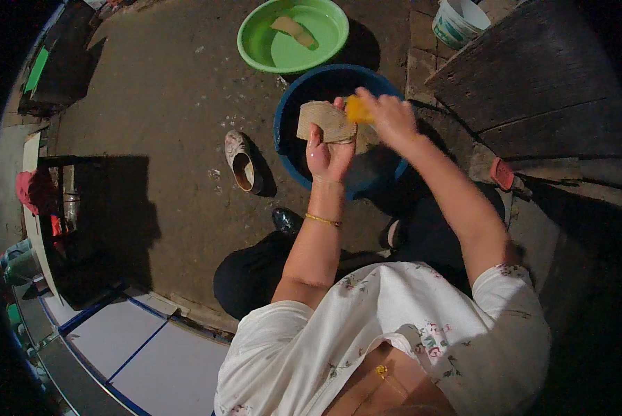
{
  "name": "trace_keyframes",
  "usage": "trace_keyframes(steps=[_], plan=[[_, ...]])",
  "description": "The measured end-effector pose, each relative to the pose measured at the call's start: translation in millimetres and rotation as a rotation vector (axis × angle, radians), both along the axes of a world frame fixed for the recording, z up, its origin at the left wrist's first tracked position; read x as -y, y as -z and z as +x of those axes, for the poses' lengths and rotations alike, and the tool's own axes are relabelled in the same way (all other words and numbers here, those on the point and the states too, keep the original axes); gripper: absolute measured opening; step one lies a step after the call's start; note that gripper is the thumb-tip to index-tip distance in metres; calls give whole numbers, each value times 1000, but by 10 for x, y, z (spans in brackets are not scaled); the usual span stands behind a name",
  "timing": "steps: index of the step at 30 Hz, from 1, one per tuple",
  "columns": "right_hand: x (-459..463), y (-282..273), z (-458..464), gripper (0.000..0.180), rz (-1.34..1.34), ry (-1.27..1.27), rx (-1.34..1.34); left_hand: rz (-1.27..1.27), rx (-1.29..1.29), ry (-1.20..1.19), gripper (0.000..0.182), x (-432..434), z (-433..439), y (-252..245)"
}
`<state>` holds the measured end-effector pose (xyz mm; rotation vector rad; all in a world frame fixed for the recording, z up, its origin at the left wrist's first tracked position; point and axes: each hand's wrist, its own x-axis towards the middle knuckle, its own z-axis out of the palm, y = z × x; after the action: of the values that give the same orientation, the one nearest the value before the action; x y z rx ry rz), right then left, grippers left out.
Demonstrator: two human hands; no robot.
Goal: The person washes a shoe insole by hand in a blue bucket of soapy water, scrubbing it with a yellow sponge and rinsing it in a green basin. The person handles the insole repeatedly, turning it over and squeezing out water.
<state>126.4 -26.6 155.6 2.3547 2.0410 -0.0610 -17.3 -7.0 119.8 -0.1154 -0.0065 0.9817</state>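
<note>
My left hand (329, 156) holds a beige, textured flat piece (324, 120) with the thumb on top; its material is unclear. Beside it, my right hand (391, 117) grips a small yellow object (359, 109), perhaps a brush or sponge, close to the piece's right edge. Both hands are over a round blue tub (282, 156), whose dark inside is partly hidden by my hands and forearms. Past this tub lies a light green basin (248, 52) with a similar tan piece (294, 32) inside.
A single patterned shoe (242, 164) lies on the concrete floor left of the tub. A white bucket (459, 26) stands at the upper right near dark wooden boards (540, 78). A red object (501, 174) sits by the boards' lower edge. White tiles (170, 369) are at the lower left.
</note>
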Motion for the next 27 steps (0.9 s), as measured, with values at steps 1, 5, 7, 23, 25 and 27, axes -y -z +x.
trace_keyframes(steps=[1,5,7,23,25,27], plan=[[-11,-30,130,49,-44,60,42,15,-16,-19,41,-8,10,-2],[30,-286,-245,54,294,-49,-119,61,-78,-55,46,9,21,-57],[191,-31,-472,52,331,-230,51,91,-87,-45,46,-31,22,-123],[-58,-241,-88,46,215,-360,105,50,-170,18,54,0,286,-335],[108,-194,260,45,176,-509,39,117,-168,36,55,-59,297,-284],[347,-107,789,50,243,-505,63,68,-163,47,55,-165,321,-322]])
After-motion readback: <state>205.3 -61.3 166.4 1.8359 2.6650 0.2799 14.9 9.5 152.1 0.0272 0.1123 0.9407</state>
